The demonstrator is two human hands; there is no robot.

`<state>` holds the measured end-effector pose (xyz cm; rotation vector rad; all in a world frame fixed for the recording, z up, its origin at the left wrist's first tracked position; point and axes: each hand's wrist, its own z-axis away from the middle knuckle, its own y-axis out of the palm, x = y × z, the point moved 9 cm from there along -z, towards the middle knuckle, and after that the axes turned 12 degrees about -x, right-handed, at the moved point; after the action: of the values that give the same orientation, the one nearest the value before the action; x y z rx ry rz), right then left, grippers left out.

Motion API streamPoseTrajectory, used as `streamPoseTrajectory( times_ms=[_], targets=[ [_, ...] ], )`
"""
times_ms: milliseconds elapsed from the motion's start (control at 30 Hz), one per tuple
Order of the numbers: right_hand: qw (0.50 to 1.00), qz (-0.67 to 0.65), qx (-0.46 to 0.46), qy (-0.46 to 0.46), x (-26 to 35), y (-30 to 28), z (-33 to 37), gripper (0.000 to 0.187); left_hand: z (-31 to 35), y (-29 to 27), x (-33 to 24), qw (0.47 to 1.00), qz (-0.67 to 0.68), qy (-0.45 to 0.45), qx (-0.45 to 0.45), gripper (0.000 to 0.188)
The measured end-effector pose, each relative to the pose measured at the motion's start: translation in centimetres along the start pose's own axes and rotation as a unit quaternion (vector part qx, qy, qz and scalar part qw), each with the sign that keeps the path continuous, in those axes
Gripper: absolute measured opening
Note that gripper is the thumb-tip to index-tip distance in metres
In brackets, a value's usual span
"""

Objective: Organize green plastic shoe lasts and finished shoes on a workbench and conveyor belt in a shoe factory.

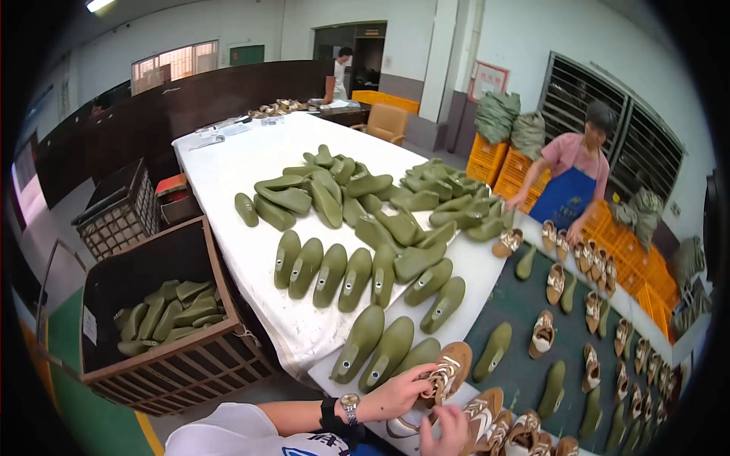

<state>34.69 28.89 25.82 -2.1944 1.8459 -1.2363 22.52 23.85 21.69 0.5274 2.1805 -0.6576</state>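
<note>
The white-covered table (304,330) bears a loose heap of green shoe lasts (325,199), with a row of lasts (329,275) set side by side, toes pointing away, along its near portion. Adjoining on the right, a pale work strip (487,266) borders a dark green belt surface (525,304). Directly on the belt surface rest brown-and-white shoes (542,334) and individual green lasts (552,387), spaced apart in the nearer area and more closely grouped toward the right.
</note>
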Motion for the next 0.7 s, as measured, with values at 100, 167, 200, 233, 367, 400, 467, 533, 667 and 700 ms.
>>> streamPoseTrajectory(
  times_ms=[100,167,200,233,367,400,467,533,667,700],
  targets=[
    [0.997,-0.020,0.046,-0.055,1.5,1.7,2.0,0.031,-0.1,-1.3,-0.8,0.996,-0.039,0.050,-0.055,0.014],
    [0.996,-0.024,0.065,-0.061,1.9,2.5,1.8,0.031,-0.6,-1.5,-1.5,0.994,-0.060,0.070,-0.055,0.015],
    [0.994,-0.027,0.083,-0.060,1.9,2.9,1.9,0.030,-0.7,-1.3,-1.8,0.992,-0.079,0.088,-0.050,0.016],
    [0.994,-0.004,0.088,-0.067,1.6,3.2,1.8,0.029,-0.8,-1.3,-1.7,0.992,-0.078,0.088,-0.051,0.016],
    [0.991,-0.008,0.129,-0.025,0.6,3.6,1.1,0.026,-1.3,-0.5,-0.9,0.993,-0.074,0.093,-0.010,0.023],
    [0.993,-0.022,0.116,-0.016,0.7,3.2,0.5,0.026,-1.5,-0.3,-0.8,0.992,-0.076,0.098,0.009,0.027],
    [0.994,-0.036,0.105,-0.006,0.7,2.4,-0.2,0.027,-1.7,-1.1,-1.1,0.997,-0.031,0.059,0.025,0.031],
    [0.992,-0.016,0.116,0.043,-0.4,1.8,-0.4,0.028,-2.2,-2.9,-1.1,0.999,0.012,0.015,0.044,0.046],
    [0.988,-0.008,0.107,0.108,-2.0,0.9,0.2,0.030,-2.6,-8.6,2.9,0.984,-0.162,0.038,-0.068,0.040],
    [0.982,0.005,0.122,0.143,-2.5,0.9,0.7,0.032,-2.4,-10.5,4.7,0.980,-0.181,0.014,-0.085,0.036]
  ],
)
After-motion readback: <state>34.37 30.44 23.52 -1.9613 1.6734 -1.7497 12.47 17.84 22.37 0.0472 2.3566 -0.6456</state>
